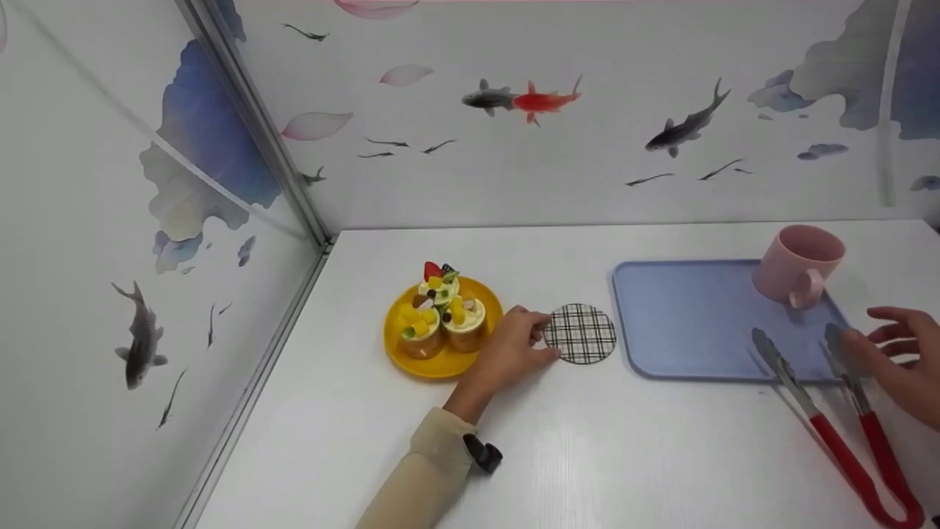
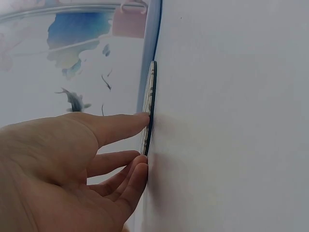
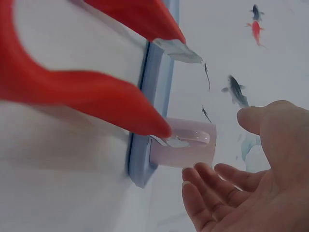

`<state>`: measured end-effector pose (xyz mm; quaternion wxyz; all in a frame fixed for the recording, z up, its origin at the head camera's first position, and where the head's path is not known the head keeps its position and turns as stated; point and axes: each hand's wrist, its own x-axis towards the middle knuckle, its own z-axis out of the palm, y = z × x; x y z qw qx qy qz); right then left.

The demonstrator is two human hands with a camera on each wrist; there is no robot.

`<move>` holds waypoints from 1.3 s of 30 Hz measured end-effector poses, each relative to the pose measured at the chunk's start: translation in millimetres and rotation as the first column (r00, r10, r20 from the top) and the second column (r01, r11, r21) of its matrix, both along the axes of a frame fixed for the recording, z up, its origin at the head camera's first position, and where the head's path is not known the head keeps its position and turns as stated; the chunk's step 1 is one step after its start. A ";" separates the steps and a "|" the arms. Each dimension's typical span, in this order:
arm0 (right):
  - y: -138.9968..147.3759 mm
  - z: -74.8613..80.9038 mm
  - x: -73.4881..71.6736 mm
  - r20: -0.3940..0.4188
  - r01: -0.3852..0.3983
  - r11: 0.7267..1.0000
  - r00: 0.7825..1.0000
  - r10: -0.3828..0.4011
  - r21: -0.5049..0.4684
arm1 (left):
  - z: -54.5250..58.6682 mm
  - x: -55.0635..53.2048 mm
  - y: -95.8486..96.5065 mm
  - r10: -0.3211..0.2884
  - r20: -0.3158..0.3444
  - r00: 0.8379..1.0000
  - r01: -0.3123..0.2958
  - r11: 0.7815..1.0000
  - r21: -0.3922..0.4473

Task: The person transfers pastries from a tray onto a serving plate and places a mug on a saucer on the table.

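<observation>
A round coaster with a black-and-white plaid pattern (image 1: 580,334) lies on the table between the yellow plate and the blue tray. My left hand (image 1: 514,345) pinches its left edge, thumb on the near side and fingers on the far side; the left wrist view shows the thin coaster (image 2: 150,96) edge-on at the fingertips. Over at the right, my right hand (image 1: 907,360) hovers with loosely bent fingers and holds nothing. Nearest to it are red-handled metal tongs (image 1: 844,455), spread apart, their tips over the tray's near edge. The right wrist view shows the hand (image 3: 256,179) beyond the tongs.
A blue tray (image 1: 690,323) bears a pink mug (image 1: 797,264) at its far right corner. Left of the coaster, a yellow plate (image 1: 396,360) carries three dessert cups topped with fruit (image 1: 464,323). White walls with painted fish (image 1: 683,132) stand behind and to the left.
</observation>
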<state>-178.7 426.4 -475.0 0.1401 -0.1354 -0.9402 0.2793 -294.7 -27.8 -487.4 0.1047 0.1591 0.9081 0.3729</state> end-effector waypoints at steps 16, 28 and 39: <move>10.1 3.6 -63.8 0.151 -0.040 0.984 0.986 0.067 -0.175 | -2.2 -0.6 -2.1 -0.011 -0.028 1.000 0.010 1.000 -0.011; 13.7 -9.7 -89.2 0.170 -0.067 0.966 0.979 0.111 -0.248 | -2.0 -0.5 -1.2 -0.022 -0.046 0.999 0.021 1.000 -0.006; 21.3 -16.8 -94.0 0.121 -0.135 0.956 0.978 0.171 -0.261 | -0.2 1.9 -1.1 -0.003 -0.025 1.000 0.002 1.000 -0.020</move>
